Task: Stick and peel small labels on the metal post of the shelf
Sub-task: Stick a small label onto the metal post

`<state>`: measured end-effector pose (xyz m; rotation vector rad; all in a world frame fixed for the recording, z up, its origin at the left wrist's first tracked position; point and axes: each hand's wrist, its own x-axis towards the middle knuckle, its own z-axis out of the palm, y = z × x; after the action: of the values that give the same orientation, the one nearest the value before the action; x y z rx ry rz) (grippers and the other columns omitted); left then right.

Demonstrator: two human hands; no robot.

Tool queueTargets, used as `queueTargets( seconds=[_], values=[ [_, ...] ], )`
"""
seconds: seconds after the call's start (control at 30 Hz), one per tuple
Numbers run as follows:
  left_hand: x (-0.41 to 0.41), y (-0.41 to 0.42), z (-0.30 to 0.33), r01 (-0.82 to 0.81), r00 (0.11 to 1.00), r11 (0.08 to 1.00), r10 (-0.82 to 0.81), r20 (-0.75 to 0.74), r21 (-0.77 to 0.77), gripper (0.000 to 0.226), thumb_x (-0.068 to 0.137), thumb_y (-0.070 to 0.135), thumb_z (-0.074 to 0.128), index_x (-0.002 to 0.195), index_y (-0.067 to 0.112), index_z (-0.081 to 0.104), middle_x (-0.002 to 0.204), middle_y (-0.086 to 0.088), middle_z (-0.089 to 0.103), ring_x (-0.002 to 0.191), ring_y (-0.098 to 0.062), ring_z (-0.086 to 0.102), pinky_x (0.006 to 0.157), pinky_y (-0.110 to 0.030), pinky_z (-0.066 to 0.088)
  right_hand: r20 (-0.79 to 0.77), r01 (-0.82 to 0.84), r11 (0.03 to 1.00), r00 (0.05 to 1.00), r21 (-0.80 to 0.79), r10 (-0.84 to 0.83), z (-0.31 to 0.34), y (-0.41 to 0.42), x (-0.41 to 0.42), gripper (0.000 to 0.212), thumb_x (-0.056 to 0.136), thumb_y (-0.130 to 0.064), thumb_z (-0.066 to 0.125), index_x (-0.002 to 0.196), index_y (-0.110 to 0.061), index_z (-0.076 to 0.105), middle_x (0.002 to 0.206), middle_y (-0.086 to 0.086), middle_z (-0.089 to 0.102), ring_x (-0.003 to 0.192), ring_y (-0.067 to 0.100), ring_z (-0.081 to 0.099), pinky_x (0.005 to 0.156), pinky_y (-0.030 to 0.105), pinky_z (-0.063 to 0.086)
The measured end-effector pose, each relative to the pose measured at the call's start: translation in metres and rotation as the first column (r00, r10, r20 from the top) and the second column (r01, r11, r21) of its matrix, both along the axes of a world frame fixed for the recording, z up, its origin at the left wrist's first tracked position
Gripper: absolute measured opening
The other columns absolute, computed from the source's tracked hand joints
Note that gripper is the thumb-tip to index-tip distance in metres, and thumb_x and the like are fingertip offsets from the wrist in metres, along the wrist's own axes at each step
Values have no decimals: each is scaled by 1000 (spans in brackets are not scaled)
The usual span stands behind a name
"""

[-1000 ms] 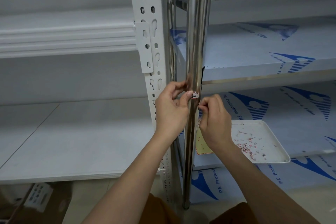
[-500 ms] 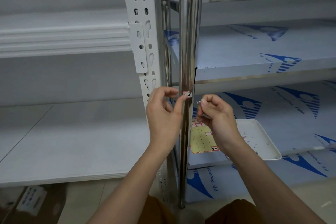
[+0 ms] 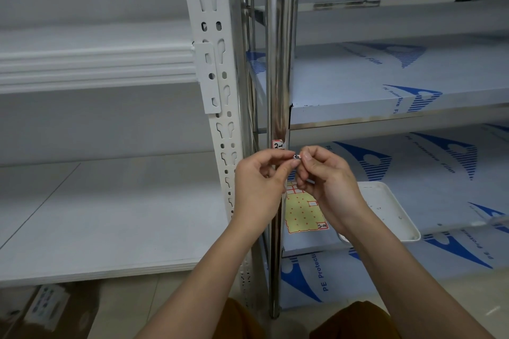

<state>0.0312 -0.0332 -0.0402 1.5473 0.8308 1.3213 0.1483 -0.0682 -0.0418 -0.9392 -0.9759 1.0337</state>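
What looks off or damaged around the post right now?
Minor things only. The label on the chrome post sits slightly askew, lower edge hidden by fingers. Small specks litter the white tray. The label sheet is mostly stripped. No visible damage.

Glossy chrome post (image 3: 278, 63), matt white upright (image 3: 213, 63), paper label (image 3: 278, 145)

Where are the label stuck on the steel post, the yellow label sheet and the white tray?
Label on post (image 3: 278, 144), head view, its middle.
Yellow label sheet (image 3: 302, 214), head view, bare dotted backing.
White tray (image 3: 396, 209), head view, its right rim.
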Motion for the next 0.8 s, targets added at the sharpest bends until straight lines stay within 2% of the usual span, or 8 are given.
queueTargets(
  seconds=[0.27, 0.4, 0.5, 0.63, 0.8],
  values=[
    [-1, 0, -2, -3, 999, 1000, 5, 47, -29, 14, 80, 6, 74, 86, 18, 75, 64, 4, 70, 47, -10, 50, 48, -18, 44, 76, -2, 1000, 997, -16, 3, 1, -3, -2, 21, 97, -14, 48, 79, -10, 58, 61, 4, 47, 59, 13, 46, 61, 24, 43],
    [-2, 1, -2, -21, 999, 999, 22, 32, -27, 12, 77, 12, 77, 89, 15, 77, 73, -4, 73, 55, -16, 52, 52, -20, 44, 86, 14, 1000, 996, -26, -12, 2, -5, -3, 24, 99, -16, 45, 81, -10, 60, 63, 5, 47, 62, 13, 46, 62, 26, 43],
    [-3, 1, -1, -43, 998, 999, 43, 35, -24, 11, 77, 13, 78, 88, 13, 76, 72, -7, 72, 53, -18, 49, 50, -22, 43, 110, 29, 999, 994, -27, -26, 2, -6, -3, 25, 99, -19, 44, 86, -9, 63, 64, 5, 47, 63, 13, 47, 62, 26, 44],
    [-4, 0, -1, -72, 997, 997, 72, 23, -2, 7, 78, 14, 76, 86, 16, 76, 75, -6, 73, 56, -28, 52, 53, -35, 48, 150, 54, 998, 987, -31, -48, 2, -7, -3, 28, 100, -21, 43, 95, -8, 67, 64, 3, 48, 63, 12, 49, 63, 26, 44],
    [-5, -1, -1, -101, 995, 995, 102, 22, -23, 6, 82, 13, 73, 82, 19, 74, 75, 0, 73, 52, -10, 54, 57, -28, 47, 125, 76, 997, 990, -35, -71, 5, -9, -3, 33, 99, -22, 44, 93, -9, 73, 64, 1, 59, 63, 9, 53, 62, 21, 45]
  ],
)
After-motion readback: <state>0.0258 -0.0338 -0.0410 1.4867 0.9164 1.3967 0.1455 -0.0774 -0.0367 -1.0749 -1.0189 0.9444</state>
